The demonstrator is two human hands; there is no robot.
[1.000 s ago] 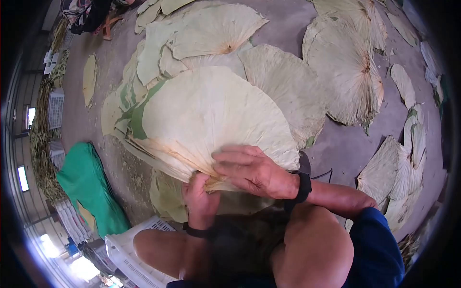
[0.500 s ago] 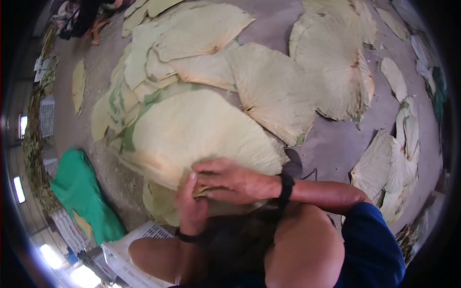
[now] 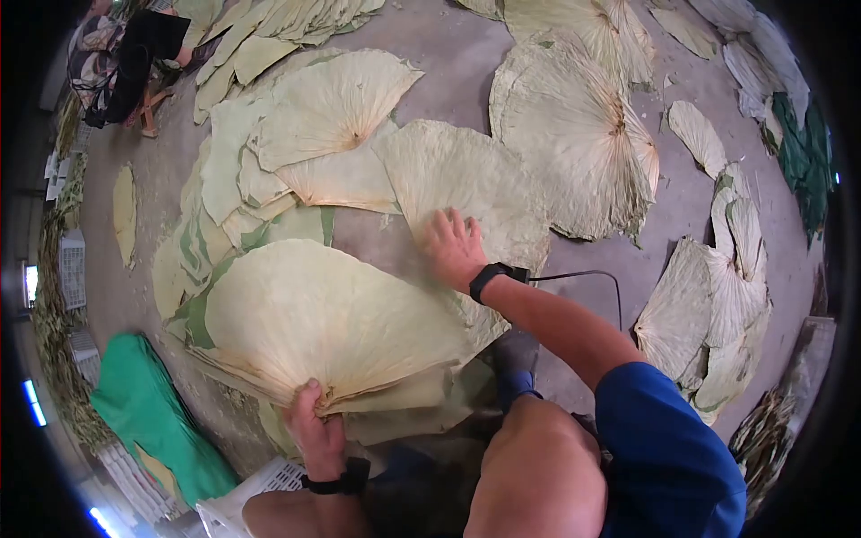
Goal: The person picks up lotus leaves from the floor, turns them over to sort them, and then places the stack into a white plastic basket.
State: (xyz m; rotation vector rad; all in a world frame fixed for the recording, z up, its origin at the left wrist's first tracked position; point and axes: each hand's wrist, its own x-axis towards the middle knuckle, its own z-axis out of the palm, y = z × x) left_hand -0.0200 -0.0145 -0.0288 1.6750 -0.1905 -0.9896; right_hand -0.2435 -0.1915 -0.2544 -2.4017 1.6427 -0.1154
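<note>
A thick stack of dried lotus leaves, pale green and fan-shaped, lies over my lap side. My left hand grips it at the gathered near edge, thumb on top and fingers hidden below. Further out, my right hand lies with fingers spread on the near-left part of another dried leaf. That leaf overlaps a neighbouring leaf on its left and reaches toward a wrinkled pile of leaves on its right.
More leaves lie on the grey floor at the right. To the left are a green cloth and, close to my left knee, a white plastic crate. Part of another person shows at the top left. A cable runs from my right wrist.
My right hand has left the stack's gathered edge and reached forward and right onto another leaf. My left hand still holds the stack. The view has shifted, showing more floor ahead.
</note>
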